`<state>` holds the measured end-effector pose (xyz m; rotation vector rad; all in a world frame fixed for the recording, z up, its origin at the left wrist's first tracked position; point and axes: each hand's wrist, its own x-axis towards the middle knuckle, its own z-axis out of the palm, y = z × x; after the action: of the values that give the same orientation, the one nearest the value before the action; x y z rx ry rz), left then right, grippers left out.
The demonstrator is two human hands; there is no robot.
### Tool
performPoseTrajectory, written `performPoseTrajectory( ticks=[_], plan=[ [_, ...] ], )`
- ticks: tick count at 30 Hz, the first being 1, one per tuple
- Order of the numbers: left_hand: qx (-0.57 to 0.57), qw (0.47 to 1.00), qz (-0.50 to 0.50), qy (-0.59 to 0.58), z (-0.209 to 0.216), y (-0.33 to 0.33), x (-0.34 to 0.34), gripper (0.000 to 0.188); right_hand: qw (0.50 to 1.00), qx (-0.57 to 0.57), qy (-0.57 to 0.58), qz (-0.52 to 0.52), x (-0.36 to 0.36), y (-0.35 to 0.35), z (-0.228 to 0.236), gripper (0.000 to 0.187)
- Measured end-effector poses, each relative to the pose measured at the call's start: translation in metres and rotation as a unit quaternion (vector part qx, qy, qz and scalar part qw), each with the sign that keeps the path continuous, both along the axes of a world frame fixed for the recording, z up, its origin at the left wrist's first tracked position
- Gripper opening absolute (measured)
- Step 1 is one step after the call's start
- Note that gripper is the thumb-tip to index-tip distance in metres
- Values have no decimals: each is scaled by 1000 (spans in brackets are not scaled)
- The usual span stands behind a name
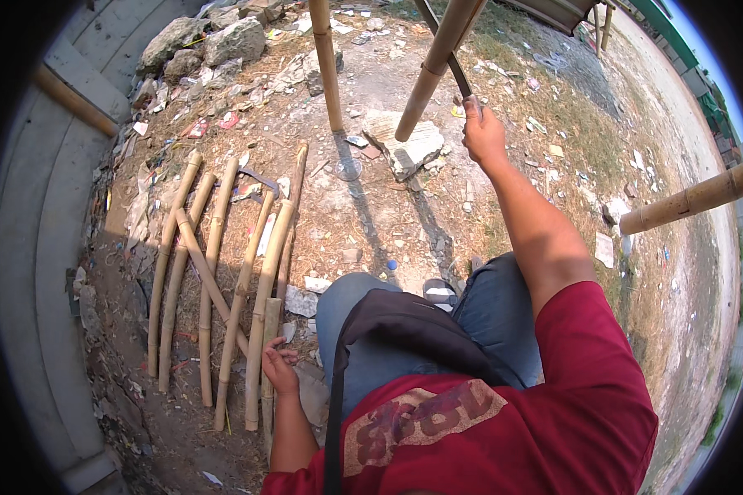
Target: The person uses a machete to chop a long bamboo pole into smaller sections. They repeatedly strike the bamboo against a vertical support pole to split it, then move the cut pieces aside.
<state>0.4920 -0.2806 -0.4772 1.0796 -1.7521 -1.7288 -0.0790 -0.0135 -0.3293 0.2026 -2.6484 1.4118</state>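
Note:
My right hand (483,134) is raised ahead and closed round the lower end of a long dark flat blade, which looks like a machete (461,80). The blade slants up to the left and crosses the thick bamboo pole (427,91). That pole's foot is at a pale broken rock (409,147). Low on the left, my left hand (281,368) has its fingers apart and slightly bent, with nothing visible in them. It is beside a short bamboo piece (271,326); whether it touches the piece I cannot tell. Several cut bamboo lengths (213,272) lie further left.
A second bamboo pole (326,74) stands left of the rock, and another (685,198) juts in from the right. A dark curved tool (258,178) lies at the bamboo's far ends. Grey boulders (235,41) and a panelled wall (33,231) bound the left. Litter covers the ground.

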Motion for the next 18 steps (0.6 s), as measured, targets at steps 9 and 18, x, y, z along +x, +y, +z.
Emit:
performPoseTrajectory(
  ticks=[9, 18],
  plan=[
    [-79, 989, -63, 110, 71, -21, -94, 79, 997, 71, -18, 18, 29, 2, -39, 49],
    [-40, 993, -90, 61, 43, 10, -92, 75, 996, 74, -37, -27, 45, 27, -51, 47]
  ],
)
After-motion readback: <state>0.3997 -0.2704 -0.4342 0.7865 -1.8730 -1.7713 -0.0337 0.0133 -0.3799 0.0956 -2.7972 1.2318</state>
